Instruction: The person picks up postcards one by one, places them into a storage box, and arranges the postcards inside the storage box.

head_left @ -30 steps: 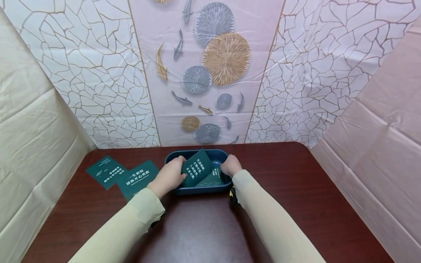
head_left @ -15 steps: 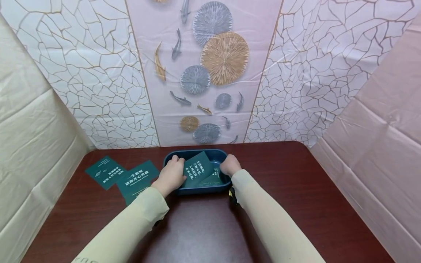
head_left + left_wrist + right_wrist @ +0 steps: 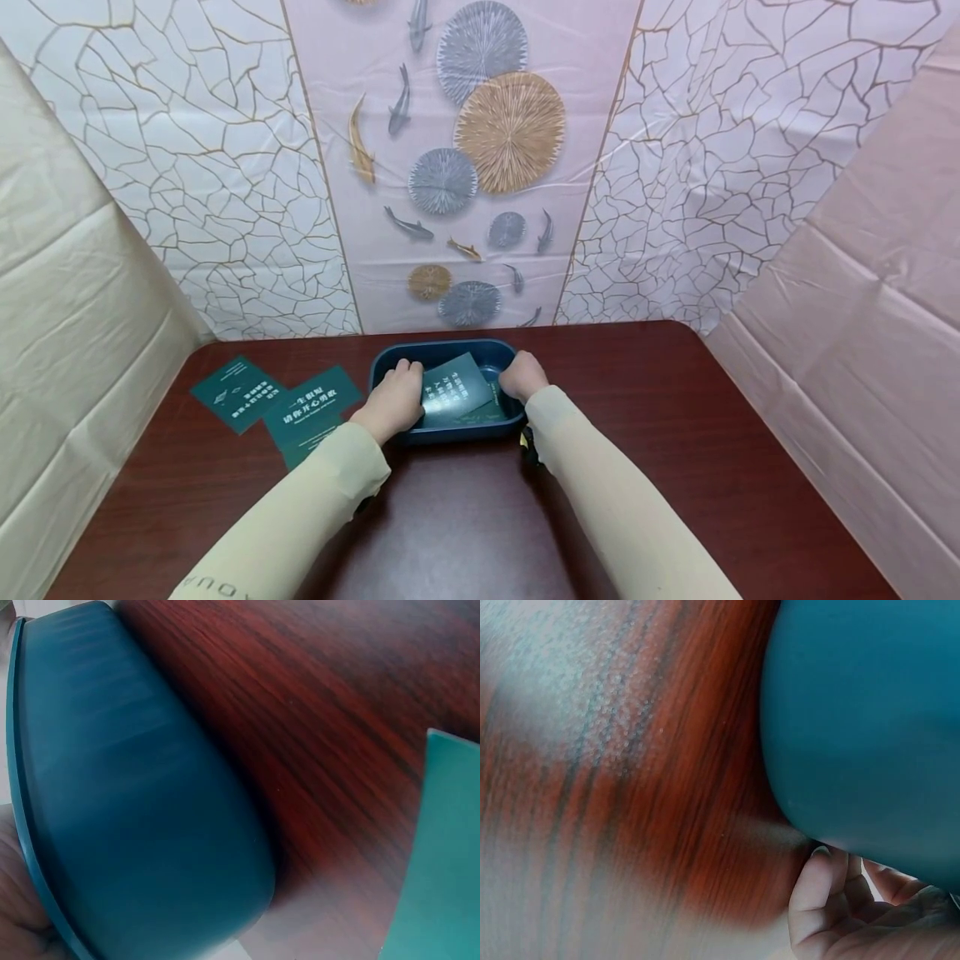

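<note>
A dark blue oval tray (image 3: 450, 434) stands at the table's far edge in the head view. Over its left end, my left hand (image 3: 393, 402) pinches a dark green card (image 3: 454, 390) with white characters, lying slanted inside the tray. Another green card (image 3: 483, 413) shows partly beneath it. My right hand (image 3: 525, 377) grips the tray's right end, its curled fingers (image 3: 810, 889) close under the wall in the right wrist view. The left wrist view shows the tray's outer wall (image 3: 142, 780) with a bit of my left hand (image 3: 19, 896) at its rim; the grasp is hidden there.
Left of the tray, two green printed cards, one farther left (image 3: 238, 393) and one nearer (image 3: 303, 415), lie on the reddish-brown table (image 3: 675, 467). A patterned backdrop (image 3: 510, 133) rises directly behind the table, with cloth walls on both sides.
My left hand has lowered the card, which now lies flatter and deeper in the tray. The right hand has stayed at the tray's right end. The head view has shifted slightly.
</note>
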Demonstrator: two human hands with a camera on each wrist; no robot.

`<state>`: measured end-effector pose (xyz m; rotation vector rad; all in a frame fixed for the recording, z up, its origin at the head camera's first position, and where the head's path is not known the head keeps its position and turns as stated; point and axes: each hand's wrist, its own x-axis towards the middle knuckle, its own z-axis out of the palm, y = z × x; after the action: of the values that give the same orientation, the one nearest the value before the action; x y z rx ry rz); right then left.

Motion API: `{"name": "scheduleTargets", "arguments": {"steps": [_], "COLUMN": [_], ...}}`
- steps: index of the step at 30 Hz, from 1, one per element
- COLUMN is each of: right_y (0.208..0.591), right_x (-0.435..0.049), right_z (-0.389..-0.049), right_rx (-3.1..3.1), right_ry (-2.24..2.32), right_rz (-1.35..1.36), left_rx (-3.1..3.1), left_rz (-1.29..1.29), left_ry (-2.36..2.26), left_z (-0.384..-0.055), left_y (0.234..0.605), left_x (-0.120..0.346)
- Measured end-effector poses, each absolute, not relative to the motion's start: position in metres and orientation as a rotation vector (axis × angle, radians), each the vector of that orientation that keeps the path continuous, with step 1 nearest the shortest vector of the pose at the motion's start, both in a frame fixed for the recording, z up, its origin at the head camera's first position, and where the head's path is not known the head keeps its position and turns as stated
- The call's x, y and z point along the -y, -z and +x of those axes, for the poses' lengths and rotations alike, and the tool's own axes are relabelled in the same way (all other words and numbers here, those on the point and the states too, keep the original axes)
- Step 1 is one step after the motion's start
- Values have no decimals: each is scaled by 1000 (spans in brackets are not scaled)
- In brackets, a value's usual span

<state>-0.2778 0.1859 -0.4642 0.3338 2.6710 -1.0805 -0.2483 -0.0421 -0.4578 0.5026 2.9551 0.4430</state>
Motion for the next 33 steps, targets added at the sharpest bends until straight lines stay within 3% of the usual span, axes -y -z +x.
{"name": "scheduleTargets", "arguments": {"steps": [33], "right_y": [465], "right_x": [-182], "right_z": [-279], "right_rx": [-2669], "right_ry": [1094], "right_rz": [404], "left_rx": [-2770], "left_rz": [498], "left_ry": [-599], "left_z": [-252], "left_y": [461], "left_x": [40]}}
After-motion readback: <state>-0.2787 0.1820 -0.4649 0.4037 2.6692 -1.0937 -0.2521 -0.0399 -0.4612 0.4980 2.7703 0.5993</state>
